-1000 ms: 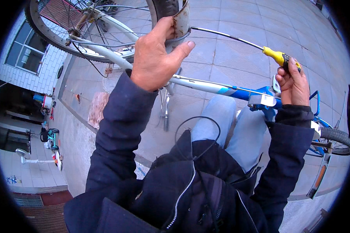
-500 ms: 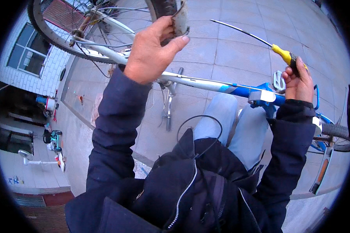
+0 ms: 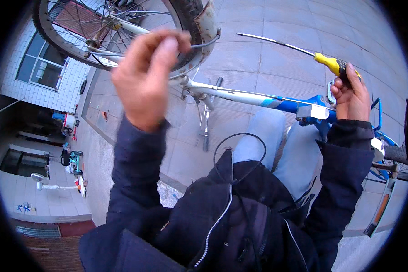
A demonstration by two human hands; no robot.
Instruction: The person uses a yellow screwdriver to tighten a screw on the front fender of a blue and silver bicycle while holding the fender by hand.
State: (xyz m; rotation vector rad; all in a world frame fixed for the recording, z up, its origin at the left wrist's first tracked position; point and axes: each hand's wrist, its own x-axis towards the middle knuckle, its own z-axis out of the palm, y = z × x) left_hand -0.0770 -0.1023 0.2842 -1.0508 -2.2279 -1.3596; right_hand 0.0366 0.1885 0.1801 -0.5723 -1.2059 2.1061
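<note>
My left hand [image 3: 143,81], blurred, is curled in front of the bicycle wheel [image 3: 46,34], just left of the rusty white mudguard [image 3: 206,20]; what its fingers hold, if anything, is unclear. My right hand [image 3: 351,97] grips the yellow-and-black handle of a long screwdriver [image 3: 326,62], whose tip points left, short of the mudguard, touching nothing. The white-and-blue frame [image 3: 240,95] lies across my view above my jeans-clad knees, with a pedal [image 3: 331,90] beside my right hand. A loop of black cable [image 3: 240,134] is over my lap and jacket.
The handlebar [image 3: 206,136] hangs below the frame over tiled paving [image 3: 281,45]. At the left stand a white brick wall [image 3: 22,93] with windows, a small teal wheeled vehicle [image 3: 77,163] and assorted objects. The second wheel [image 3: 396,154] is at the right.
My left hand has let go of the mudguard and moved left and downward, now blurred. The screwdriver has pulled away from the mudguard to the right, still held in my right hand.
</note>
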